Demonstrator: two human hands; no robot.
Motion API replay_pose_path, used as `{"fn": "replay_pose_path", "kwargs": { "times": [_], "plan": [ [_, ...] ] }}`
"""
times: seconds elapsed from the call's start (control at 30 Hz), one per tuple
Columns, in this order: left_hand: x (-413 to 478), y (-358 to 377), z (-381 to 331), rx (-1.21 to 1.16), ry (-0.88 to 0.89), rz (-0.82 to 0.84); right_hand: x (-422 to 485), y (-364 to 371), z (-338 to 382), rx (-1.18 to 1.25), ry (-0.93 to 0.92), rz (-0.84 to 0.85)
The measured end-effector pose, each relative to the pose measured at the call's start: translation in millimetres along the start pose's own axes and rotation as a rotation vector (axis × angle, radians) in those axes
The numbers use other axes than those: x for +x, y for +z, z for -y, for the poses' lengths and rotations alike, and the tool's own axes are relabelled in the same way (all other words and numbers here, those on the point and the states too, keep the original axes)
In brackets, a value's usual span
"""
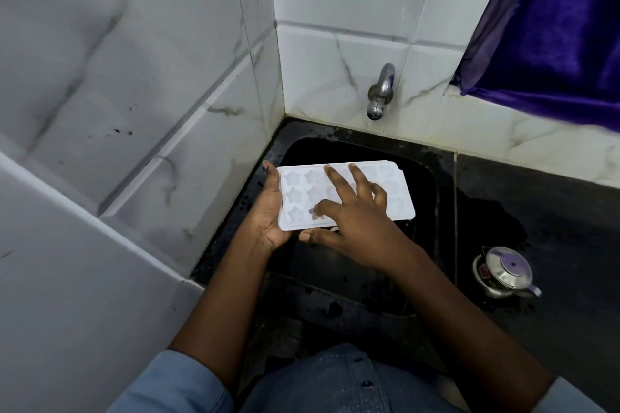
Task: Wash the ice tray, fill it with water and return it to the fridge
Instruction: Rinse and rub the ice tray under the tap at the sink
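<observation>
Tray [397,194] over sink [352,282], desk's [543,198] back-left corner; left hand [268,214] grip clasps its end, right hand [355,225] lies flat, spread on cells; advise rubbing each cell under tap [380,94].

Over black stone sink [443,178]: middle cells of white plastic ice tray with star-shaped cells [399,199] covered by spread right hand [355,216]; cell count unreadable. Most fingers of left hand [268,211] hidden beneath ice tray's left end; only palm and one fingertip show. Small pale patch by right thumb, possibly tray's underside. Sink floor lost in darkness. Right of sink: small lidded steel pot [506,271], contents hidden. Above-right of sink: purple satin curtain [553,27] cut by top and right edges. Below sink: blue shirt [335,382] cut by bottom edge.
</observation>
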State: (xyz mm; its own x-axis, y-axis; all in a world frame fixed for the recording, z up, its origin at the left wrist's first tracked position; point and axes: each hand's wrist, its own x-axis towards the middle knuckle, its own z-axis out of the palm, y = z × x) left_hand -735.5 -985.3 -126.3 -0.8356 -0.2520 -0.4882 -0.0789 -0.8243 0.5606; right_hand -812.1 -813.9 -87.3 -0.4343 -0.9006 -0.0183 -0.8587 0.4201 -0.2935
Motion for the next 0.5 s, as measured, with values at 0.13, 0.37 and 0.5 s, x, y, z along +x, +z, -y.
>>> {"fn": "replay_pose_path", "kwargs": {
  "times": [0.13, 0.37, 0.5],
  "plan": [
    [-1.2, 2.7, -0.8, -0.007, -0.017, -0.011, 0.4, 4.1, 3.3, -0.019, 0.006, 0.021],
    [-3.7, 9.6, 1.1, 0.045, 0.005, -0.024, 5.1, 1.5, 2.1, -0.025, 0.007, 0.025],
    [-2.6, 10.1, -3.6, 0.051, 0.012, -0.018, 3.1, 0.8, 3.3, -0.041, 0.005, 0.0]
  ]
}}
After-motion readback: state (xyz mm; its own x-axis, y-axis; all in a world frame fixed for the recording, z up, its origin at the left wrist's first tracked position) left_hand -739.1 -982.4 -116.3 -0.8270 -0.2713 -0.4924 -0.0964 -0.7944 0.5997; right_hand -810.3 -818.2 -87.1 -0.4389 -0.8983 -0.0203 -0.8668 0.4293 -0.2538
